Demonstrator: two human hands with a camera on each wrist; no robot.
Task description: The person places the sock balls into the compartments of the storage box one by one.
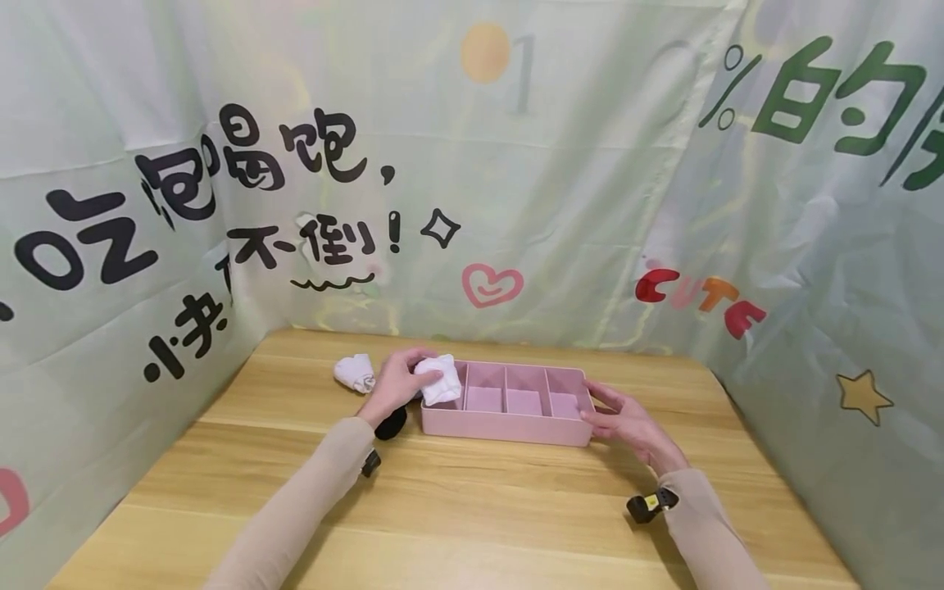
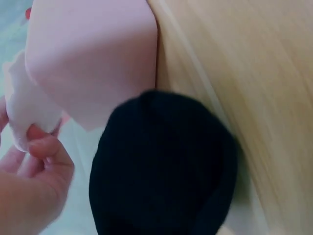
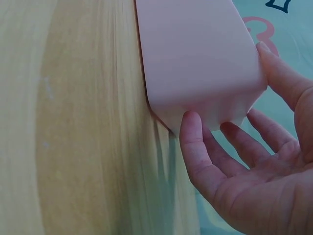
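My left hand point(image 1: 401, 381) pinches a rolled white sock point(image 1: 440, 379) between thumb and fingers, over the left end compartment of a pink divided box point(image 1: 505, 426). In the left wrist view the white sock point(image 2: 32, 103) shows beside the box's upper edge. At the box's right end, my right hand point(image 1: 627, 422) holds the end wall; in the right wrist view its fingers point(image 3: 193, 132) bend against that wall and the thumb lies at the rim. A rolled black sock point(image 1: 391, 424) lies by the box's left end, partly hidden behind the left wrist.
Another rolled white sock point(image 1: 355, 373) lies on the wooden table point(image 1: 472, 508), left of the left hand. Compartments in the box are separated by thin upright dividers point(image 1: 506, 389). Printed cloth curtains point(image 1: 575, 205) hang close along the table's back and sides.
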